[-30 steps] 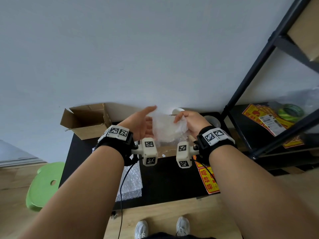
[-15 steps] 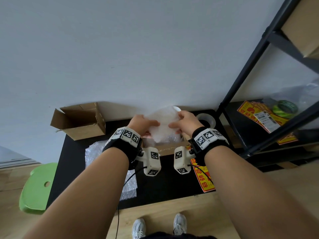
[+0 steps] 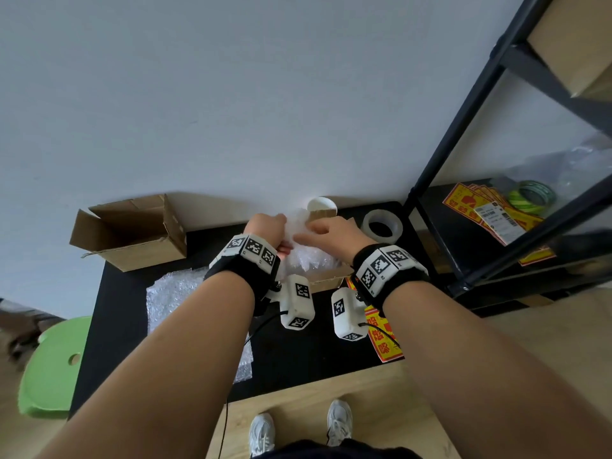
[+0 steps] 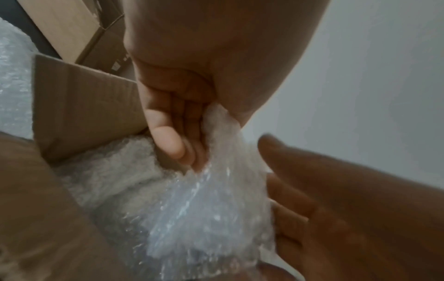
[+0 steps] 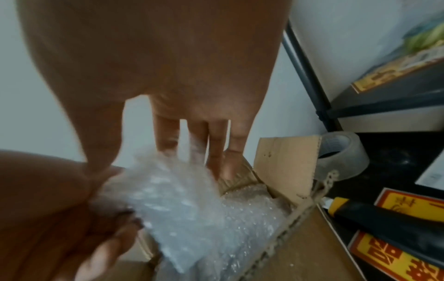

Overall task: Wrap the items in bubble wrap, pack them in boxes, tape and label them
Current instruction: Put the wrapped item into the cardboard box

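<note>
A bundle wrapped in bubble wrap [image 3: 304, 258] sits low in a small open cardboard box [image 3: 331, 276] at the middle of the black table [image 3: 298, 366]. My left hand [image 3: 268, 226] pinches the top of the bundle [image 4: 204, 209] between thumb and fingers [image 4: 173, 144]. My right hand [image 3: 326, 231] lies against the wrap from the right with straight fingers [image 5: 165, 133]. More bubble wrap [image 5: 252, 207] lines the box [image 5: 286, 163] under the bundle [image 5: 173, 205]. What is inside the wrap is hidden.
A larger open box [image 3: 132, 233] lies at the back left, and a bubble wrap sheet [image 3: 175, 293] beside my left arm. A clear tape roll [image 3: 381, 225], a yellow-black knife [image 5: 372, 213] and red-yellow labels [image 3: 384, 339] are at the right. A black shelf frame [image 3: 447, 154] stands further right.
Both hands moved forward and down, bringing the bundle from chest height into the small box. The right hand's fingers went from a pinch to straight.
</note>
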Motion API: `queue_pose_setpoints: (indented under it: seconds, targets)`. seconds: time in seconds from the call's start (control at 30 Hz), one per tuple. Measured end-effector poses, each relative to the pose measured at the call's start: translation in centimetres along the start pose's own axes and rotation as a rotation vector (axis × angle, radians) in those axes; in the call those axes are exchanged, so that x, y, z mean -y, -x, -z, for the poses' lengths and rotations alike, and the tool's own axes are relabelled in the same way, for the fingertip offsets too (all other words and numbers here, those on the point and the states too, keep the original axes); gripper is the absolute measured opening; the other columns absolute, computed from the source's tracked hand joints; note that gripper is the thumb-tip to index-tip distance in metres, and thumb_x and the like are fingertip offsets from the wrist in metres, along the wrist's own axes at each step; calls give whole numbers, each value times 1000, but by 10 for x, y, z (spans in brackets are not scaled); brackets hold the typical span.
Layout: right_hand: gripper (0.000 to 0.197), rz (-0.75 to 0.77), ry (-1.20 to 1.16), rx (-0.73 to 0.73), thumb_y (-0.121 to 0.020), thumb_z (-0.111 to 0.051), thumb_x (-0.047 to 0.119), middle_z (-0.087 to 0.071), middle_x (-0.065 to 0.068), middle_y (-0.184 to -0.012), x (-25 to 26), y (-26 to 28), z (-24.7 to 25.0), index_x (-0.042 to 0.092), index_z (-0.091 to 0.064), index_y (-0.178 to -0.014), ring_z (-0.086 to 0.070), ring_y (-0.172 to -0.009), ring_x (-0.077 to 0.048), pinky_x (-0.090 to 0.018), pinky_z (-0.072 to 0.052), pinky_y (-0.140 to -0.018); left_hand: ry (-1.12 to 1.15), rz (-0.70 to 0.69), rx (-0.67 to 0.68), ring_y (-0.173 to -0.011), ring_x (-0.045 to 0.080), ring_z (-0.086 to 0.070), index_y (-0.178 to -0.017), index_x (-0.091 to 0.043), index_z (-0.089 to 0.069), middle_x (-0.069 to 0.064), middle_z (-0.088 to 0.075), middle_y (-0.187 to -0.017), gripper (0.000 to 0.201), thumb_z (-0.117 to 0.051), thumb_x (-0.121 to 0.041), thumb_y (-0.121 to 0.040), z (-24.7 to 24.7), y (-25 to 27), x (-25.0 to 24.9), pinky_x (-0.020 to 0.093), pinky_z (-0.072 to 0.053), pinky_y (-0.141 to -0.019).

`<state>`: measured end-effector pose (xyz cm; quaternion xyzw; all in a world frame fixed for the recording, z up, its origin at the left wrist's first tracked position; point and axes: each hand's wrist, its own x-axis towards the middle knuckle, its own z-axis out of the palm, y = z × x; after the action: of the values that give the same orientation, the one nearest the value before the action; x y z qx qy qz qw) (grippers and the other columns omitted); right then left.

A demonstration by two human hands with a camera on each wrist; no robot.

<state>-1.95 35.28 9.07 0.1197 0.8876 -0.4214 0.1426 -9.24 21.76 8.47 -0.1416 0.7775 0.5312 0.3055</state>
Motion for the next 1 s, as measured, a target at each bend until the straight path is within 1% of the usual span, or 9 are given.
queue_pose_setpoints:
  seconds: [0.07, 0.13, 0.23, 0.33, 0.4, 0.5, 0.63, 0.8, 1.0]
  targets:
    - [29, -17, 107, -32, -83, -74, 40, -51, 8, -74, -2, -1, 1, 23, -53, -72, -48, -71, -11, -23, -34, -61, -10, 31, 103, -47, 23, -55, -70, 0, -51, 11, -60, -47, 44, -36, -27, -102, -3, 0, -4, 21, -47, -43]
    - [34, -44, 157, -125, -83, -73, 24, -45, 6, -67, -7, -2, 3, 20, -44, -65, -45, -66, -14, -25, -30, -58, -11, 3, 183, -42, 20, -56, -71, 3, -56, 11, -63, -48, 49, -32, -27, -102, -6, 0, -7, 19, -46, -41]
    - [9, -114, 120, -325, -86, -61, 13, -56, -5, -81, -10, -1, 10, 6, -60, -90, -55, -74, -23, -30, -39, -63, -64, -66, 166, -48, 20, -54, -72, 0, -58, 11, -63, -58, 37, -40, -15, -100, -5, -10, -5, 23, -46, -48]
    - [27, -205, 139, -385, -86, -54, 8, -57, -6, -88, -13, 0, 12, 2, -57, -113, -57, -82, -26, -32, -39, -61, -524, -281, 63, -74, 24, -64, -91, -2, -69, 11, -69, -85, 21, -49, -8, -94, -2, -16, 7, 37, -57, -77]
    - [33, -222, 212, -357, -88, -51, 6, -60, -8, -101, -13, 0, 8, 6, -51, -122, -59, -95, -28, -31, -40, -68, -732, -346, 59, -99, 24, -65, -110, -10, -70, 8, -68, -110, 27, -48, -8, -94, -4, -17, 17, 38, -53, -93]
    - [33, -192, 302, -342, -88, -49, 5, -60, -11, -106, -18, -2, -4, 12, -51, -120, -59, -96, -30, -34, -41, -70, -886, -377, 61, -120, 25, -55, -126, -23, -62, 5, -56, -133, 40, -46, -7, -93, -8, -22, 33, 37, -44, -105]
    - [28, -168, 421, -331, -85, -48, 1, -49, -7, -89, -23, -10, -21, 27, -41, -77, -49, -76, -27, -29, -32, -54, -971, -438, 68, -120, 29, -52, -133, -30, -53, 6, -47, -135, 47, -46, -7, -92, -11, -29, 46, 39, -44, -104]
    - [18, -228, 537, -202, -95, -52, 9, -64, -8, -107, -24, -29, -31, 12, -62, -110, -63, -97, -28, -36, -50, -79, -1043, -486, 48, -120, 27, -49, -140, -32, -44, 3, -45, -137, 51, -54, -18, -92, -13, -33, 56, 39, -44, -103]
    - [26, -277, 637, -170, -101, -43, 12, -66, -11, -115, -23, -37, -31, 7, -67, -110, -63, -108, -30, -34, -42, -73, -1135, -544, 48, -117, 33, -47, -144, -25, -39, 8, -43, -135, 56, -48, -10, -91, -18, -33, 64, 45, -47, -98]
